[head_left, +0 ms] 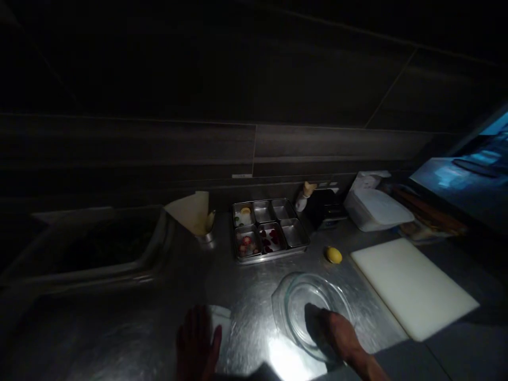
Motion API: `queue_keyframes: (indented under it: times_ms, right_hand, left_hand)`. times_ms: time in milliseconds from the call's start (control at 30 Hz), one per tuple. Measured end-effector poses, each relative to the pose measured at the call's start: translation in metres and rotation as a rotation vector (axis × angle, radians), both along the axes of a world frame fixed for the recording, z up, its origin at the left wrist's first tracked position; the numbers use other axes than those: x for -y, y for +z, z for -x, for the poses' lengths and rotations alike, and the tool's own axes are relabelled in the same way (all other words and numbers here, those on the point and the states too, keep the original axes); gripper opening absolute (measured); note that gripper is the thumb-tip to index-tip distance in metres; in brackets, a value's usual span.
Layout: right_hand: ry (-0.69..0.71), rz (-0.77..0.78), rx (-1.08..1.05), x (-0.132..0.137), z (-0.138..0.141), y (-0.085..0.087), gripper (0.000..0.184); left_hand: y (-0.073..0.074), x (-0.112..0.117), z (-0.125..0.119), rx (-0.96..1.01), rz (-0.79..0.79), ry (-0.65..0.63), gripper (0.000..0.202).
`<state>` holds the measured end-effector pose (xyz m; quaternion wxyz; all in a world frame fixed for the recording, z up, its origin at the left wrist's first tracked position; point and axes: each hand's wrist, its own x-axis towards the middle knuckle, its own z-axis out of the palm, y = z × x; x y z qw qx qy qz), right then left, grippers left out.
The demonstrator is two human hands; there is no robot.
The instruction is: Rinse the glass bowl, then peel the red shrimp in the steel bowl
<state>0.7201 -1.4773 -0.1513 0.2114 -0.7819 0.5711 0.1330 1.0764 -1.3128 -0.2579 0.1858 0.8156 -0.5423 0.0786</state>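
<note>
The scene is dark. My left hand (197, 344) lies flat with fingers spread on the steel counter, its thumb side touching a small white object (220, 318) that I cannot make out. My right hand (337, 330) rests inside a clear glass plate (291, 296) near the counter's front; its fingertips are in shadow and nothing shows in them. A yellow lemon (334, 255) sits just beyond the plate.
A white cutting board (413, 286) lies at right. A steel tray of small compartments (270, 230) holds red pieces. A sink (99, 248) is at left, a paper cone in a metal cup (196, 214) beside it, a white lidded box (377, 209) behind.
</note>
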Motion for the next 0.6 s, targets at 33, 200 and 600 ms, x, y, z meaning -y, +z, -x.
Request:
queue_keyframes:
  times_ms: [33, 200, 600]
  right_hand:
    - [0.01, 0.037, -0.044, -0.002, -0.001, 0.005, 0.038]
    - [-0.027, 0.178, -0.17, -0.008, -0.007, 0.028, 0.033]
    - [-0.096, 0.112, -0.191, -0.012, -0.008, 0.022, 0.036]
  left_hand:
    - [0.003, -0.004, -0.001, -0.006, 0.008, -0.038, 0.076]
    - [0.006, -0.025, -0.007, -0.057, 0.061, -0.164, 0.085]
    - [0.01, -0.031, -0.008, -0.099, -0.016, -0.166, 0.085]
